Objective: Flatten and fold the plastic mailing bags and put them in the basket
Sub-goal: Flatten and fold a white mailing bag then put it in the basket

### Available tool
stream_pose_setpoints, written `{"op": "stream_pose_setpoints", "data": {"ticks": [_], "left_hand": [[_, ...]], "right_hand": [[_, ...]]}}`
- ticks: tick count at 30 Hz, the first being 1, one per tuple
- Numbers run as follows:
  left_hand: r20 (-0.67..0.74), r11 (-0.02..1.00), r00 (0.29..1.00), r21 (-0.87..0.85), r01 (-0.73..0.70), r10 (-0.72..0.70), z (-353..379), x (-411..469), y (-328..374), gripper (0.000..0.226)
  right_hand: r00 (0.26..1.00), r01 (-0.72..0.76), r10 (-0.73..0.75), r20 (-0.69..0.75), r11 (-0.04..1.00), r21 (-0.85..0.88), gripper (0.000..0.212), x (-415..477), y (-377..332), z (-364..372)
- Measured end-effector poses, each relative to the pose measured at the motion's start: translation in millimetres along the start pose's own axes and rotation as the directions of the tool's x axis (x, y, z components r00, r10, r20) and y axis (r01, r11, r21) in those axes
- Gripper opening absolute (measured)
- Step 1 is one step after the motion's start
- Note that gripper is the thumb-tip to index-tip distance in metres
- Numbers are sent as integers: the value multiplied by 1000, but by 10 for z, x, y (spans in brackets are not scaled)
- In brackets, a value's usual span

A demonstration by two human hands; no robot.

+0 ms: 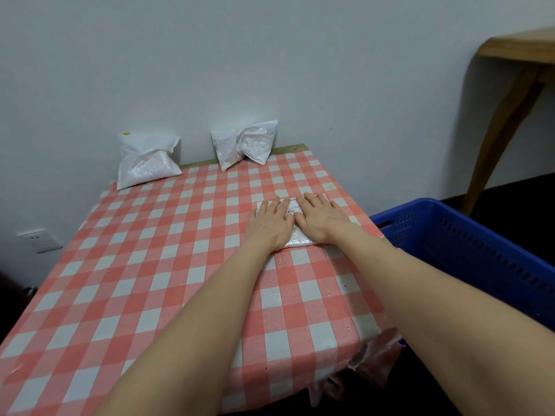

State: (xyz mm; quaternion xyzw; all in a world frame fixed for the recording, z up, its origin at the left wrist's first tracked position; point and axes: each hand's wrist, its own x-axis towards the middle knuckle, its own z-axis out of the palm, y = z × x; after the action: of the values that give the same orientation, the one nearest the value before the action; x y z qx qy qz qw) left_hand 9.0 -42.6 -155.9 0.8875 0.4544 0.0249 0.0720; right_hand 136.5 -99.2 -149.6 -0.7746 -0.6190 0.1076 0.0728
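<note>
Left hand (268, 223), right hand (321, 219), pressing white labelled bag (300, 242)

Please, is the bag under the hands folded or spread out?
Folded: the bag is a compact packet, pressed under the left hand and right hand.

Soft, even indoor light, perhaps from overhead; faint shadows, slight softness, wide-angle bending at the edges.

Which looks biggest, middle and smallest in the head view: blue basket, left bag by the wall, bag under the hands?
1. Blue basket, largest.
2. Left bag by the wall.
3. Bag under the hands; left hand and right hand hide much of it, so unsure.
</note>
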Motion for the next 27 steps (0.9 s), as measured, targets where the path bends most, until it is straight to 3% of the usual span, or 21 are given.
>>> {"op": "stream_pose_setpoints", "data": {"ticks": [6,10,14,27], "left_hand": [[-14,998,1000,-58,-1,0,-7,-52,-24,51],[-97,996,995,-85,18,-26,-187,0,-4,51],[-19,999,1000,-39,4,-4,-100,-62,9,51],[-18,999,999,-29,39,-39,-15,-59,13,53]], "right_hand": [[999,-9,7,42,999,52,57,-6,-32,-25],[999,-39,41,-36,998,57,56,1,-39,-140],[999,-49,50,-15,998,37,57,-13,-39,-51],[997,-73,73,-19,996,42,58,0,-35,0]]}}
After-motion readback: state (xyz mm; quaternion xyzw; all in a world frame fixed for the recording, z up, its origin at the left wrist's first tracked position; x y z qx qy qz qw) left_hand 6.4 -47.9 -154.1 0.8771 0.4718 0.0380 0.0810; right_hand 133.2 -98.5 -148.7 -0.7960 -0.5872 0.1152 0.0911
